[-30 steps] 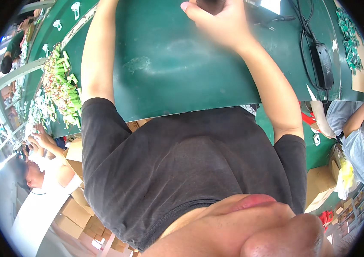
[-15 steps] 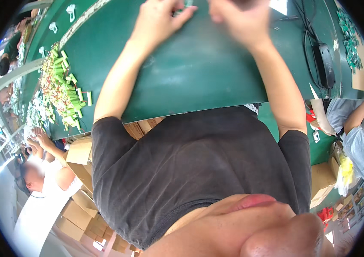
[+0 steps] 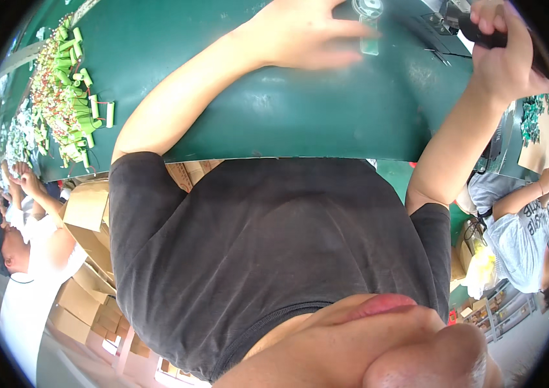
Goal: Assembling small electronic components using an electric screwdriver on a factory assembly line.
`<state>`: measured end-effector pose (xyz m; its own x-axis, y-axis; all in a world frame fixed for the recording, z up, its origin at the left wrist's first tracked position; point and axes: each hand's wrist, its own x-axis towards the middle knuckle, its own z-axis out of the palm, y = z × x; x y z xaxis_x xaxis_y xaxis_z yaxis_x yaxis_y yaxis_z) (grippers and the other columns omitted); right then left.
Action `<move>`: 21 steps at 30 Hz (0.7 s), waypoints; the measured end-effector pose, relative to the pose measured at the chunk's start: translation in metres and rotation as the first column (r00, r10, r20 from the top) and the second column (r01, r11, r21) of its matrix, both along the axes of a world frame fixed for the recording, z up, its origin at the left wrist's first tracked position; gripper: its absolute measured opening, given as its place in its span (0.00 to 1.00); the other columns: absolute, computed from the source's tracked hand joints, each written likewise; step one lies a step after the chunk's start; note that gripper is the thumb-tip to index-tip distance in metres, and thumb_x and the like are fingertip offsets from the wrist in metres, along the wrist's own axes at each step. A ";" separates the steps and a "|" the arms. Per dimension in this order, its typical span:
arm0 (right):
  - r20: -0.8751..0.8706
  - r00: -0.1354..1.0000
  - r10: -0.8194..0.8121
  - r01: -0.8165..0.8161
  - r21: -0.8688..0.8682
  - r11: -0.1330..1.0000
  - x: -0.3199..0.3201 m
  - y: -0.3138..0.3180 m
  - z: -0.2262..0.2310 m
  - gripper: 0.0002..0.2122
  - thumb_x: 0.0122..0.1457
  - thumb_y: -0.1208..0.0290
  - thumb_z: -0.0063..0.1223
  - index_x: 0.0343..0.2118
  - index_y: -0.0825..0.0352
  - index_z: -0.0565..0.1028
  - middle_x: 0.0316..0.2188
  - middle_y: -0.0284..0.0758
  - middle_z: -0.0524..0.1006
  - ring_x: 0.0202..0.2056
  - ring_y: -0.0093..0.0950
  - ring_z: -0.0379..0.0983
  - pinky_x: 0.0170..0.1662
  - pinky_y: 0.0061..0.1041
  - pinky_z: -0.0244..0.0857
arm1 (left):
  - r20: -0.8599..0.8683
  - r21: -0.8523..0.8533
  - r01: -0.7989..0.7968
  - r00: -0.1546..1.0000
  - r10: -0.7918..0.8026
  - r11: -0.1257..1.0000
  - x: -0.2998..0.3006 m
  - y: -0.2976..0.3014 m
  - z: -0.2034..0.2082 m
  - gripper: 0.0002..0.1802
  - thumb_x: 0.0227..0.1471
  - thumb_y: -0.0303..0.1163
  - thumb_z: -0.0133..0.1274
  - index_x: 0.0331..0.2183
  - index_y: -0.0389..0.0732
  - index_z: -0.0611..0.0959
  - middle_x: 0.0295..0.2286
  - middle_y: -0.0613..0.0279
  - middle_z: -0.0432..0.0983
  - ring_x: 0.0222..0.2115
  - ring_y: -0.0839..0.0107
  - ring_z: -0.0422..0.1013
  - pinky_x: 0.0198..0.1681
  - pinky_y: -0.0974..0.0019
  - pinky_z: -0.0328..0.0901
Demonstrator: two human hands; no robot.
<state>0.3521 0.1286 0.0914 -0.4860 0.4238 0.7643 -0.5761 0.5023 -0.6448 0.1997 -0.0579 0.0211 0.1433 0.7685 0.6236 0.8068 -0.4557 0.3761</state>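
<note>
My left hand [image 3: 306, 35] is over the far middle of the green worktable, its fingers stretched apart and smeared by motion. Beside the fingertips lies a pale translucent plastic part [image 3: 369, 9] with a round head and a narrow rectangular body. I cannot tell whether a finger touches it. At the far right, my right hand [image 3: 504, 55] is wrapped round a black tool with a thick handle [image 3: 481, 35], held above the table. The hand hides much of the tool, so its exact kind does not show.
Green cylindrical cells with red wires [image 3: 71, 90] are heaped at the left of the green table [image 3: 255, 123]. Small metal pins [image 3: 439, 57] lie near my right hand. Green circuit boards [image 3: 533, 119] sit on cardboard at right. Co-workers flank me; cardboard boxes [image 3: 87, 207] stand at lower left.
My right hand has swung to the right with the dark tool. My left hand has moved right and its fingers have spread, with the plastic part now showing beside it.
</note>
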 end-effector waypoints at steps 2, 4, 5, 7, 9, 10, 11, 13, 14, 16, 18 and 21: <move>0.000 0.994 0.110 -0.110 -0.027 0.994 0.001 0.004 -0.006 0.23 0.65 0.79 0.48 0.63 0.66 0.60 0.20 0.28 0.64 0.16 0.21 0.61 0.23 0.23 0.62 | -0.037 -0.142 -0.004 0.999 -0.002 0.990 0.000 -0.001 0.004 0.21 0.46 0.39 0.66 0.42 0.40 0.86 0.62 0.35 0.58 0.55 0.40 0.65 0.59 0.50 0.64; 0.037 0.980 0.197 -0.188 -0.163 0.968 0.003 -0.002 -0.016 0.24 0.65 0.79 0.48 0.63 0.66 0.59 0.20 0.28 0.64 0.15 0.20 0.60 0.21 0.22 0.62 | -0.070 -0.140 0.041 0.996 -0.052 0.989 0.000 0.001 -0.006 0.21 0.45 0.38 0.67 0.41 0.40 0.87 0.62 0.36 0.60 0.56 0.42 0.65 0.60 0.51 0.63; 0.040 0.974 0.224 -0.214 -0.173 0.961 0.000 -0.010 -0.019 0.24 0.64 0.79 0.48 0.63 0.67 0.58 0.19 0.28 0.64 0.15 0.20 0.60 0.21 0.22 0.62 | -0.061 -0.147 0.039 0.997 -0.048 0.988 -0.001 0.000 -0.009 0.21 0.45 0.38 0.67 0.41 0.40 0.87 0.62 0.36 0.60 0.56 0.42 0.65 0.60 0.51 0.63; 0.101 0.963 0.250 -0.231 -0.173 0.958 -0.005 -0.026 -0.015 0.25 0.63 0.80 0.48 0.62 0.67 0.57 0.18 0.29 0.64 0.14 0.19 0.60 0.20 0.22 0.62 | -0.036 -0.156 0.063 0.997 -0.070 0.986 -0.005 -0.001 -0.010 0.19 0.43 0.36 0.68 0.39 0.39 0.88 0.61 0.37 0.63 0.57 0.44 0.66 0.60 0.52 0.64; -0.022 0.958 0.287 -0.286 -0.180 0.941 -0.013 -0.028 -0.032 0.25 0.63 0.81 0.48 0.62 0.68 0.57 0.19 0.30 0.65 0.14 0.20 0.61 0.20 0.22 0.63 | 0.004 -0.158 0.066 0.998 -0.066 0.985 -0.005 0.000 -0.013 0.18 0.41 0.34 0.69 0.37 0.39 0.88 0.61 0.38 0.64 0.57 0.45 0.66 0.60 0.53 0.65; -0.085 0.948 0.306 -0.317 -0.176 0.932 -0.018 -0.029 -0.039 0.25 0.63 0.81 0.48 0.62 0.68 0.56 0.19 0.30 0.66 0.14 0.20 0.61 0.20 0.23 0.63 | 0.036 -0.161 0.061 0.998 -0.056 0.985 -0.006 -0.001 -0.013 0.17 0.40 0.32 0.70 0.36 0.39 0.89 0.60 0.39 0.65 0.57 0.46 0.67 0.59 0.53 0.66; -0.103 0.942 0.319 -0.334 -0.186 0.924 -0.020 -0.032 -0.041 0.26 0.62 0.82 0.48 0.62 0.68 0.56 0.18 0.31 0.66 0.14 0.21 0.61 0.20 0.23 0.63 | 0.034 -0.152 0.063 0.998 -0.059 0.986 -0.006 -0.001 -0.012 0.18 0.39 0.31 0.70 0.36 0.39 0.89 0.59 0.39 0.66 0.56 0.45 0.68 0.58 0.53 0.67; -0.088 0.936 0.341 -0.352 -0.214 0.911 -0.020 -0.034 -0.043 0.26 0.62 0.83 0.49 0.62 0.69 0.56 0.18 0.31 0.66 0.14 0.21 0.61 0.21 0.23 0.63 | 0.040 -0.146 0.070 0.997 -0.064 0.987 -0.006 -0.001 -0.012 0.17 0.39 0.31 0.70 0.36 0.39 0.89 0.59 0.40 0.66 0.56 0.45 0.68 0.58 0.53 0.67; -0.081 0.933 0.352 -0.361 -0.227 0.904 -0.020 -0.035 -0.043 0.26 0.62 0.83 0.49 0.62 0.69 0.55 0.18 0.31 0.66 0.14 0.22 0.61 0.21 0.23 0.63 | 0.042 -0.136 0.074 0.997 -0.068 0.988 -0.007 -0.001 -0.012 0.17 0.39 0.31 0.70 0.36 0.39 0.89 0.59 0.40 0.67 0.56 0.46 0.68 0.59 0.53 0.67; -0.118 0.943 0.310 -0.328 -0.188 0.926 -0.022 -0.038 -0.051 0.26 0.62 0.83 0.49 0.62 0.69 0.55 0.18 0.31 0.66 0.14 0.22 0.62 0.22 0.23 0.63 | 0.052 -0.157 0.077 0.996 -0.070 0.985 -0.006 -0.001 -0.009 0.17 0.39 0.31 0.70 0.36 0.39 0.89 0.58 0.41 0.67 0.57 0.46 0.68 0.59 0.53 0.66; -0.131 0.944 0.303 -0.322 -0.171 0.931 -0.024 -0.038 -0.054 0.26 0.63 0.84 0.49 0.62 0.69 0.55 0.17 0.31 0.66 0.14 0.22 0.62 0.22 0.23 0.63 | 0.063 -0.179 0.082 0.995 -0.072 0.980 -0.005 -0.001 -0.008 0.17 0.39 0.31 0.70 0.37 0.40 0.89 0.58 0.41 0.67 0.57 0.46 0.67 0.59 0.53 0.66; -0.129 0.944 0.302 -0.321 -0.168 0.932 -0.026 -0.038 -0.054 0.26 0.62 0.84 0.49 0.62 0.69 0.54 0.17 0.31 0.67 0.15 0.22 0.62 0.22 0.23 0.63 | 0.079 -0.184 0.090 0.994 -0.077 0.979 -0.005 0.000 -0.008 0.17 0.39 0.31 0.69 0.37 0.40 0.89 0.58 0.42 0.67 0.57 0.46 0.67 0.60 0.53 0.65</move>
<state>0.3265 0.0907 0.0372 -0.5420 0.4011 0.7385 -0.7503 0.1648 -0.6402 0.1944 -0.0579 0.0128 0.1722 0.8598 0.4808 0.7368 -0.4363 0.5165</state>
